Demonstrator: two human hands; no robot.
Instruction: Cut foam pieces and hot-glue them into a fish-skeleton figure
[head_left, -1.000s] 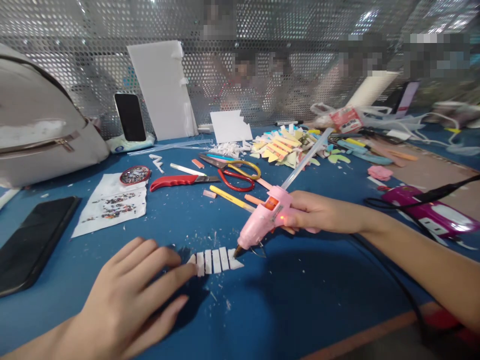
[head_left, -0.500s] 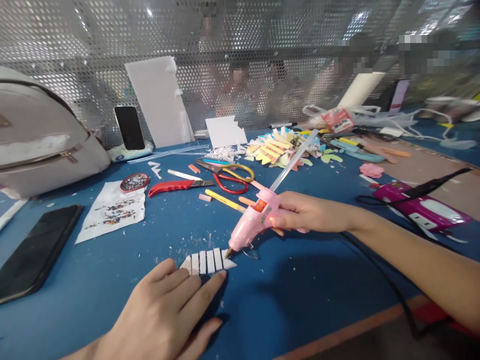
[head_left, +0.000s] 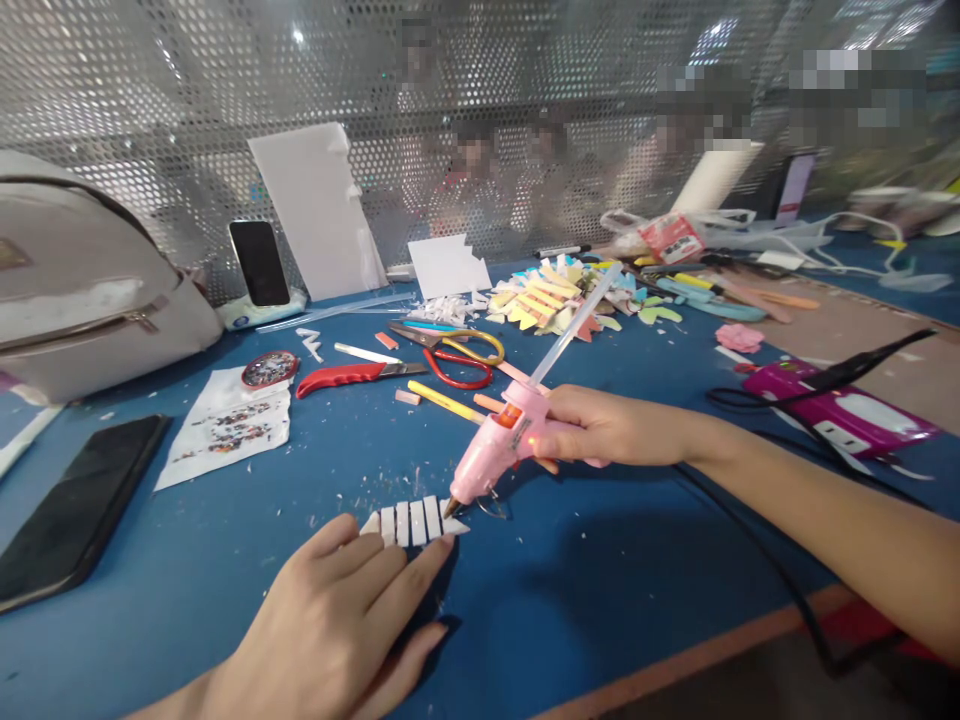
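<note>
My right hand (head_left: pixel 600 425) is wrapped round a pink glue gun (head_left: pixel 491 450) with a clear glue stick (head_left: pixel 576 325) sticking out of its back. The gun's metal nozzle (head_left: pixel 452 508) points down at the right end of a row of small white strips (head_left: pixel 417 521) on the blue table. Those strips lie side by side, with pointed pieces at both ends. My left hand (head_left: pixel 337 610) rests flat with its fingers stretched out, the fingertips against the near edge of the strips. Whether the nozzle touches the end piece I cannot tell.
Scissors (head_left: pixel 459 362), a red-handled knife (head_left: pixel 341 377), and a yellow pen (head_left: pixel 446 401) lie beyond the strips. A pile of cut paper pieces (head_left: pixel 547 300) is behind them. Left are a black phone (head_left: pixel 79 505) and a backpack (head_left: pixel 90 290); right, a purple power strip (head_left: pixel 832 405) with cables.
The glue gun's nozzle has shifted very slightly left over the end piece, with my right hand. My left hand stays nearly still by the strips.
</note>
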